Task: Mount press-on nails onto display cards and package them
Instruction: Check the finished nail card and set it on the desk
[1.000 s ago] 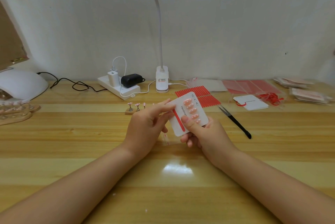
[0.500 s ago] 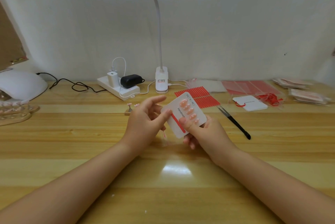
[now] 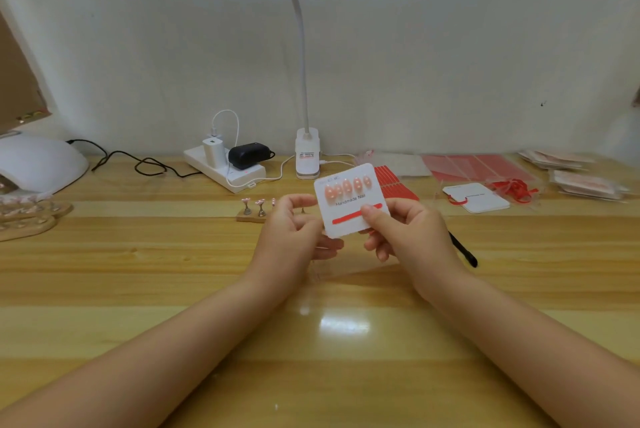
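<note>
Above the middle of the wooden surface [image 3: 145,254], both hands hold one white display card [image 3: 349,200] in the air. The right hand [image 3: 412,233] pinches its lower right part, thumb on the red strip [image 3: 346,217]; the left hand [image 3: 294,230] grasps the lower left edge, fingers curled behind. Five pink press-on nails [image 3: 346,187] sit in a row along the card's top. Open wood lies between the forearms and toward the near edge. Behind the left hand, a small nail stand [image 3: 252,213] shows two pegs clearly, the rest hidden. Black tweezers [image 3: 465,252] are mostly covered by the right hand. One spare card [image 3: 479,199] lies to the right, near red sheets [image 3: 474,168]. Far right packets [image 3: 585,183] are blurred and run toward the frame edge
</note>
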Available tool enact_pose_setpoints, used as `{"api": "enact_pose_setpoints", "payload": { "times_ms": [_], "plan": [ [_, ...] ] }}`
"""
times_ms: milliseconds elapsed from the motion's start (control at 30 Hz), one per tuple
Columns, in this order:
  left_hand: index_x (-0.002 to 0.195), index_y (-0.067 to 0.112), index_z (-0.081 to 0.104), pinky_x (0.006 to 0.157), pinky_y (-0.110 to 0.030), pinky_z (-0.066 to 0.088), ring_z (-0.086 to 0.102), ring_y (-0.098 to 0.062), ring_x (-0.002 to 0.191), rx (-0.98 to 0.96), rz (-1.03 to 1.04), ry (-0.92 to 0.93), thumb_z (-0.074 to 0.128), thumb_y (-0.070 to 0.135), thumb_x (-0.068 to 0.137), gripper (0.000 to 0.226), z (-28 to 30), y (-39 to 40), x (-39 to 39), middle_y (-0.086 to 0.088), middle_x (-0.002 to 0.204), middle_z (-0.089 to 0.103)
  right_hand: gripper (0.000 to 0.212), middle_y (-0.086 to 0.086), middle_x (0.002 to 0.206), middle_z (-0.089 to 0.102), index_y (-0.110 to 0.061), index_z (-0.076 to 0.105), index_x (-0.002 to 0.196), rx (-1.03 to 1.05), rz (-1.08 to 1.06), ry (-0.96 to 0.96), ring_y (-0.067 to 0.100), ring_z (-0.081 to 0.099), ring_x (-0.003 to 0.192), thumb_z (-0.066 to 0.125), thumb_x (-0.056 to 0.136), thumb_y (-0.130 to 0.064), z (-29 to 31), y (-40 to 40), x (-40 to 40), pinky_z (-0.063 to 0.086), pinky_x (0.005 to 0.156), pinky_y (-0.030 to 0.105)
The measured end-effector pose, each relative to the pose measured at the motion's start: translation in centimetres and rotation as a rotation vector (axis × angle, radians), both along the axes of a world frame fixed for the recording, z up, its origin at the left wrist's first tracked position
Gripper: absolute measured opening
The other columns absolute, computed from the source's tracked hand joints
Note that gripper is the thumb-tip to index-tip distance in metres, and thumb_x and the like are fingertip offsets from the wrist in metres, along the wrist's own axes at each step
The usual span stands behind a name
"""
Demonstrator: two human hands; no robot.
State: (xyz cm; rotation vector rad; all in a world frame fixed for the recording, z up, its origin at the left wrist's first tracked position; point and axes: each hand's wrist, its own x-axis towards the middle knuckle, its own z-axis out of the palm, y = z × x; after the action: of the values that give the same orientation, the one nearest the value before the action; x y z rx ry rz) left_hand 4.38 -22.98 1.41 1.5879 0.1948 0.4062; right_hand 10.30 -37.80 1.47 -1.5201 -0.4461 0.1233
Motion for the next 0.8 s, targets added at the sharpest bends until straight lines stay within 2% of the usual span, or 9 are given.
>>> {"api": "enact_pose_setpoints", "payload": {
  "times_ms": [100, 167, 233, 367, 433, 500, 567, 633, 800],
  "plan": [
    [0.129, 0.023, 0.038, 0.083, -0.023, 0.049, 0.055, -0.006, 0.105, 0.413, 0.163, -0.068, 0.051, 0.018, 0.093, 0.038, -0.3, 0.8, 0.0, 0.005, 0.126, 0.051, 0.009, -0.003, 0.066, 0.067, -0.011, 0.069, 0.092, -0.171, 0.035, -0.056, 0.003, 0.055, 0.051, 0.062, 0.092, -0.016, 0.5, -0.4, 0.2, 0.046, 0.047, 0.018],
    [0.139, 0.023, 0.035, 0.095, -0.024, 0.038, 0.041, -0.005, 0.117, 0.624, 0.212, -0.126, 0.054, 0.030, 0.092, 0.051, -0.2, 1.4, 0.1, 0.012, 0.131, 0.040, 0.013, 0.003, 0.072, 0.065, -0.008, 0.069, 0.092, -0.360, 0.097, -0.153, 0.003, 0.052, 0.055, 0.061, 0.092, -0.018, 0.7, -0.6, 0.3, 0.043, 0.050, 0.018],
    [0.135, 0.028, 0.043, 0.092, -0.019, 0.033, 0.036, 0.000, 0.115, 0.782, 0.175, -0.163, 0.055, 0.033, 0.091, 0.046, 0.1, 1.7, 0.1, 0.019, 0.123, 0.043, 0.015, 0.004, 0.078, 0.067, -0.009, 0.069, 0.093, -0.469, 0.150, -0.213, -0.001, 0.051, 0.056, 0.061, 0.093, -0.022, 0.8, -0.6, 0.2, 0.041, 0.050, 0.012],
    [0.104, 0.039, 0.054, 0.065, -0.014, 0.048, 0.053, 0.005, 0.092, 0.701, 0.046, -0.162, 0.058, 0.027, 0.091, 0.018, -0.2, 1.7, 0.0, 0.017, 0.099, 0.057, 0.016, -0.003, 0.075, 0.070, -0.012, 0.071, 0.092, -0.410, 0.175, -0.175, -0.005, 0.056, 0.049, 0.063, 0.091, -0.026, 0.6, -0.4, 0.1, 0.041, 0.046, 0.009],
    [0.102, 0.039, 0.052, 0.063, -0.015, 0.051, 0.057, 0.006, 0.086, 0.584, 0.059, -0.156, 0.060, 0.025, 0.090, 0.020, -0.5, 1.6, 0.1, 0.017, 0.095, 0.057, 0.018, 0.002, 0.072, 0.070, -0.011, 0.072, 0.090, -0.322, 0.162, -0.089, 0.000, 0.054, 0.045, 0.065, 0.090, -0.028, 0.0, -0.3, 0.3, 0.043, 0.047, 0.015],
    [0.113, 0.034, 0.053, 0.073, -0.017, 0.051, 0.056, 0.004, 0.090, 0.688, 0.120, -0.169, 0.061, 0.026, 0.090, 0.026, -0.6, 1.4, -0.1, 0.018, 0.105, 0.057, 0.021, 0.003, 0.063, 0.065, -0.012, 0.073, 0.083, -0.292, 0.120, -0.036, 0.004, 0.050, 0.043, 0.065, 0.089, -0.031, -0.8, -0.1, 0.2, 0.042, 0.047, 0.017],
    [0.117, 0.023, 0.061, 0.085, -0.029, 0.050, 0.056, -0.009, 0.105, 0.951, 0.134, -0.265, 0.065, 0.020, 0.087, 0.031, -0.8, 1.3, -0.2, 0.005, 0.122, 0.055, 0.023, -0.004, 0.053, 0.058, -0.015, 0.071, 0.075, -0.282, 0.097, -0.032, 0.003, 0.047, 0.041, 0.065, 0.089, -0.032, -1.4, 0.2, 0.1, 0.037, 0.044, 0.016],
    [0.110, 0.018, 0.068, 0.082, -0.040, 0.051, 0.058, -0.028, 0.107, 1.191, 0.069, -0.358, 0.070, 0.013, 0.083, 0.028, -0.9, 1.4, -0.4, -0.010, 0.131, 0.054, 0.025, -0.007, 0.048, 0.056, -0.013, 0.071, 0.076, -0.256, 0.107, -0.037, 0.001, 0.046, 0.039, 0.063, 0.090, -0.032, -1.7, 0.3, 0.0, 0.035, 0.042, 0.014],
    [0.104, 0.021, 0.072, 0.073, -0.047, 0.055, 0.061, -0.039, 0.103, 1.244, 0.009, -0.385, 0.072, 0.006, 0.080, 0.029, -0.7, 1.7, -0.5, -0.018, 0.129, 0.056, 0.026, -0.005, 0.046, 0.054, -0.012, 0.073, 0.083, -0.227, 0.133, -0.029, 0.004, 0.045, 0.040, 0.062, 0.090, -0.035, -1.8, 0.1, 0.1, 0.035, 0.041, 0.015]
  ]
}}
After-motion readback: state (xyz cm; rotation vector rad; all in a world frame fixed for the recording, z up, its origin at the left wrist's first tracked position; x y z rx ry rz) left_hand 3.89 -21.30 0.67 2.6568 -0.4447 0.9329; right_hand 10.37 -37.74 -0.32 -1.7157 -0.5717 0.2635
